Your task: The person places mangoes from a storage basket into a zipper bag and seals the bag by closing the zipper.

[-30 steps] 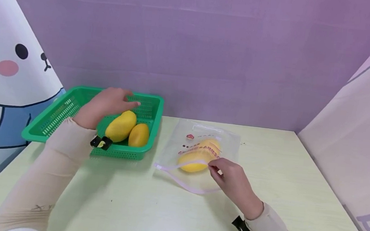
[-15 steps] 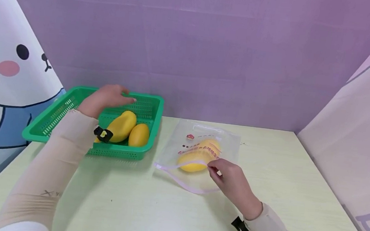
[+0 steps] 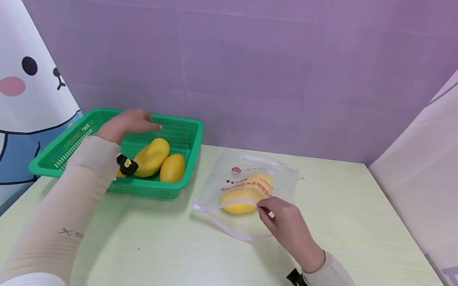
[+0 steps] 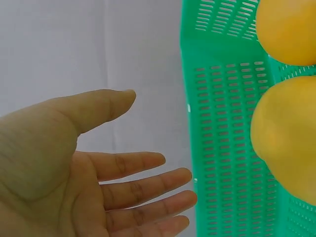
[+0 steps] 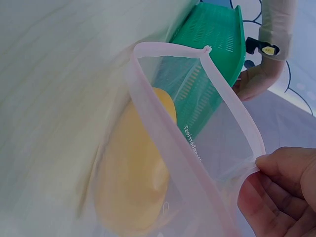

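Observation:
My left hand (image 3: pixel 129 123) hovers over the back of the green basket (image 3: pixel 193 151), its fingers extended and nothing in its grasp. In the left wrist view the thumb stands apart from the straight fingers (image 4: pixel 148 195). Below the hand lie a large yellow mango (image 3: pixel 151 157) and a smaller orange-yellow mango (image 3: pixel 173 168); a bit of another yellow fruit shows by the wrist strap. My right hand (image 3: pixel 287 224) pinches the upper edge of a clear zip bag (image 5: pixel 190 163) between thumb and finger, lifting its mouth apart. Inside the bag rests a yellow mango (image 5: pixel 133 168).
The basket stands at the back left of the pale table (image 3: pixel 184 267), against a purple cloth backdrop (image 3: pixel 252 71). Printed cartoon panels (image 3: pixel 0 107) flank the table on both sides.
My left hand has drifted a little left over the basket, rising and then dipping slightly. The right hand and the bag have stayed in place.

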A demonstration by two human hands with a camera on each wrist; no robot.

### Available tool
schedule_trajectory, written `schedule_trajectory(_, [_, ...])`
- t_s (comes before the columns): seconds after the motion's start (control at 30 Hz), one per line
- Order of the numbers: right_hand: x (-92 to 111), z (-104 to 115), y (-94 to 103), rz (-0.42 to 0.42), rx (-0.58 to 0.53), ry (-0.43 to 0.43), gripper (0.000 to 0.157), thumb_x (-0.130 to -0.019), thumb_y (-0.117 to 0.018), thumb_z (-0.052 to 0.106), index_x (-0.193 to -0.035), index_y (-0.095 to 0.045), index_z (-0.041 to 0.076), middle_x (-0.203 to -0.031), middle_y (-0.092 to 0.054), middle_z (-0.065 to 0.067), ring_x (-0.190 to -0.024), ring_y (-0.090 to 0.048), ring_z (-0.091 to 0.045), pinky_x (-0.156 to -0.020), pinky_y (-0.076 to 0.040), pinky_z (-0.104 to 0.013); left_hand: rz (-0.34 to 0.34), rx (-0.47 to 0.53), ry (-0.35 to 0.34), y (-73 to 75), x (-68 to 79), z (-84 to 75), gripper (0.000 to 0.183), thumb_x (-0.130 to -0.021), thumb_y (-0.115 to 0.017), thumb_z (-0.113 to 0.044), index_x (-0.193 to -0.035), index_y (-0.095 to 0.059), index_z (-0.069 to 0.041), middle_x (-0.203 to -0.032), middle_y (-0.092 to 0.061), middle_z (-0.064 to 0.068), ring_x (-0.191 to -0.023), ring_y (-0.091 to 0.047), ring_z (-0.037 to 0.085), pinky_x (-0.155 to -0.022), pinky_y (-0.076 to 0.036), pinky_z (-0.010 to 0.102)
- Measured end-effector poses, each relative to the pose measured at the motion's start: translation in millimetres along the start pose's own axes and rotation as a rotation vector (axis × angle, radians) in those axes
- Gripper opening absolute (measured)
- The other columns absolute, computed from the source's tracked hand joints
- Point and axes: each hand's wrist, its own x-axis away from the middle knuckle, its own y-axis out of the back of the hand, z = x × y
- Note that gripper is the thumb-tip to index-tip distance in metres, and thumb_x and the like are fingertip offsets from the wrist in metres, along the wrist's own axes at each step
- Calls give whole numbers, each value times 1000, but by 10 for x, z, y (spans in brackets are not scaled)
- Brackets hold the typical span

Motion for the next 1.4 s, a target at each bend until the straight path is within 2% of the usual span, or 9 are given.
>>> schedule_trajectory(0.63, [-10,18,-13,-8,12,2,16,-73,-75,-5,-83,-69,6,-78,-67,0,-64,-56,-5,-54,-46,-12,51,41,57,-132,-134,171,78,-94,-44,-52,-140,-31,9,-143,-29,32,-128,-30,51,-99,-32,63])
schedule_trajectory(1.03, [-21,30,-31,-10,13,8,15,-73,-75,-4,-82,-69,6,-78,-67,0,-63,-55,-5,-53,-46,-13,97,66,85,-201,-147,267,70,-95,-46,-45,-139,-34,8,-141,-33,32,-121,-40,50,-95,-39,59])
schedule_trajectory(1.4, [-22,41,-28,4,6,-8,15,-74,-75,-3,-83,-70,7,-79,-67,0,-63,-55,-5,-53,-46,-13,134,82,115,-254,-193,328,69,-94,-47,-42,-139,-34,10,-141,-31,32,-122,-37,50,-96,-38,59])
